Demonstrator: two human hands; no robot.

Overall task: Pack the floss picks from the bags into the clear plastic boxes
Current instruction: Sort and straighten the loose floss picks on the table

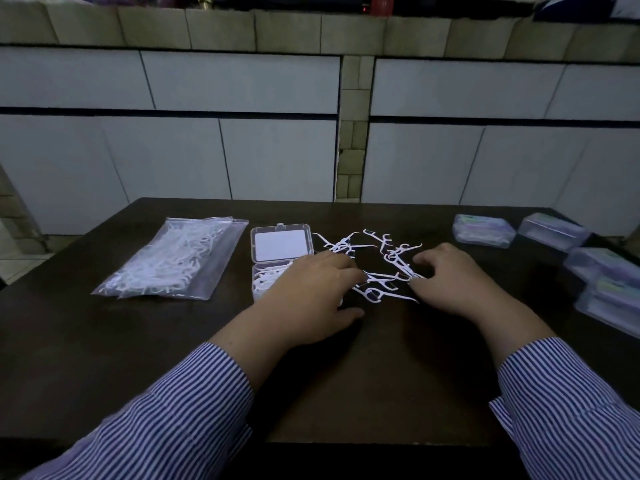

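Observation:
A scatter of loose white floss picks [381, 268] lies on the dark table between my hands. My left hand [308, 292] rests over their left edge, its fingertips on picks, and partly covers the open clear box [282, 244], which holds a few picks in its base. My right hand [453, 282] has curled fingers pinching picks at the pile's right edge. A clear zip bag [173, 261] full of floss picks lies flat at the left.
Several shut clear boxes [483, 230] filled with picks stand along the right side of the dark table [346, 375], up to its right edge. A white tiled wall rises behind the table.

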